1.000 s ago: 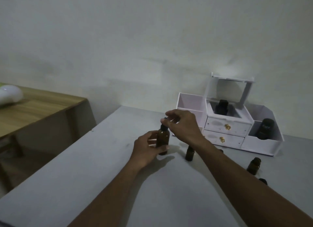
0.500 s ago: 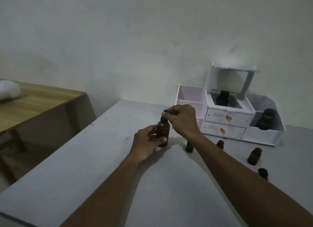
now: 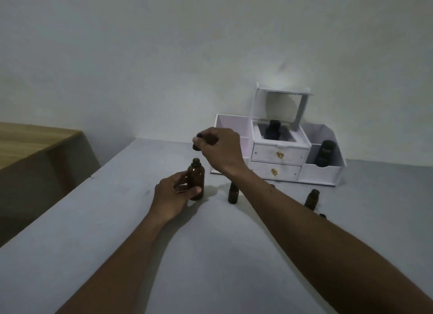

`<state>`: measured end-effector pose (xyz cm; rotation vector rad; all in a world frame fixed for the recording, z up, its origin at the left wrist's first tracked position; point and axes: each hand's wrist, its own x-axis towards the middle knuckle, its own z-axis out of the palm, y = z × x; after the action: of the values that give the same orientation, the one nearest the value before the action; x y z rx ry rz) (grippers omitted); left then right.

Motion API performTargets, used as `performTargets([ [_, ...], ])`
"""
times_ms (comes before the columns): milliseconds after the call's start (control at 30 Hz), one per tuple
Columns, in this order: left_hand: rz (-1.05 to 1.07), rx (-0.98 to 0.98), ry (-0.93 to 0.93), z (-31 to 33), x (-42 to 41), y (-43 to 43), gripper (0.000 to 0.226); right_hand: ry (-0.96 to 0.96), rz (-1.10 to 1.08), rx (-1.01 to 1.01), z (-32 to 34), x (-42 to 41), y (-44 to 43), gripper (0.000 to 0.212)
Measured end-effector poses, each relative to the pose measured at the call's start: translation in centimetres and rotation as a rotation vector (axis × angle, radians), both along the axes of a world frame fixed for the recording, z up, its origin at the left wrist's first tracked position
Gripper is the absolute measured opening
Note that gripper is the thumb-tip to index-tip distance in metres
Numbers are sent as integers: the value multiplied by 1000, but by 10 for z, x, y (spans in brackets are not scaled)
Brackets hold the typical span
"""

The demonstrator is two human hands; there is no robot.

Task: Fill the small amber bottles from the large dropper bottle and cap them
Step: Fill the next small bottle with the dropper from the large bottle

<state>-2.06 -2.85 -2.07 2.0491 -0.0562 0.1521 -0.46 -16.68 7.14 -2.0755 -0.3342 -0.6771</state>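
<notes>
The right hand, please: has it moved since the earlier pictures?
Yes. The right hand has lifted the dropper cap off the large dropper bottle; it was on the neck before, and now holds clear above it, while the left hand grips the bottle.

Views: one only, head-worn, so nothing is shared with a second view.
Vantage: above the near edge of the grey surface (image 3: 117, 220), wide-angle.
Facing: forward and down, toward the far wall and white organiser (image 3: 278, 159).
Nearness: forearms fill the foreground; both hands sit mid-frame, the organiser beyond them.
</notes>
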Motion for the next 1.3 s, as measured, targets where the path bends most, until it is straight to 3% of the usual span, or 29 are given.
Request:
performTargets([
  [267,127,-128,-23,1,-20,-5,88,-197,-21,156,65,-15,-31,17],
  [400,174,-181,-91,4,-52,-21,56,-248,-19,310,86,-35,-72,14],
  [500,17,-190,-56,9,-67,-44,31,-271,-57,340,82,-45,-105,11],
  [600,-154,-200,41,13,-68,-74,24,-237,-114,330,64,-50,-131,13],
  [867,-259,-101,57,-6,-39,-135,52,-114,-222,330,6,-41,-173,8],
  [1133,-245,-83,-29,-10,-16,-154,63,-97,-200,331,-12,-36,-183,13],
  [1300,-233,-23,-80,-13,-15,-160,56,-98,-182,345,-19,-30,-183,15],
])
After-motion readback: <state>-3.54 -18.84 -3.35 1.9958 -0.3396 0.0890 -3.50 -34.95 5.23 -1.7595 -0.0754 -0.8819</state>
